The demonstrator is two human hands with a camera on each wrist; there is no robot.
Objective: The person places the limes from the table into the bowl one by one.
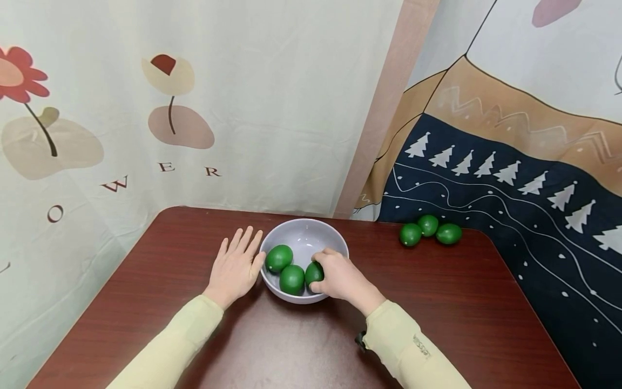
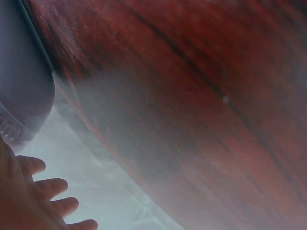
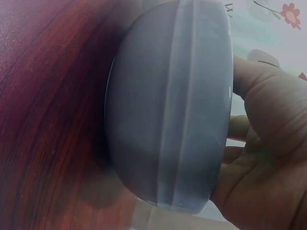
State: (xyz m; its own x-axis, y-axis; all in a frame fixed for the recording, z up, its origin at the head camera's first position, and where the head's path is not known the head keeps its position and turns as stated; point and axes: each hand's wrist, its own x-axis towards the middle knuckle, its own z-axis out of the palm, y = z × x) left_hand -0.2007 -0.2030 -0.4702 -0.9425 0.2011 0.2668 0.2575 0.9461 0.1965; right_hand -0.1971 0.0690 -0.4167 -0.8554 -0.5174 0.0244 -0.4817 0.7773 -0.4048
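Observation:
A pale lavender bowl (image 1: pixel 305 237) stands on the table near its back edge, with green limes inside it. My right hand (image 1: pixel 342 276) reaches over the bowl's right rim and grips one lime (image 1: pixel 313 274) between thumb and fingers. To the left of that one lie a front lime (image 1: pixel 292 280) and a left lime (image 1: pixel 279 258). My left hand (image 1: pixel 236 266) has its fingers straight, its thumb touching or very near the bowl's left side. From the right wrist, the bowl's wall (image 3: pixel 153 110) hides the held lime and most of the fingertips.
Three more limes (image 1: pixel 427 226) sit together at the back right corner of the dark red wooden table (image 1: pixel 413 302). A pale printed curtain (image 1: pixel 272 108) hangs behind the table, and a dark blue cloth with white trees (image 1: pixel 486 200) hangs along the right side.

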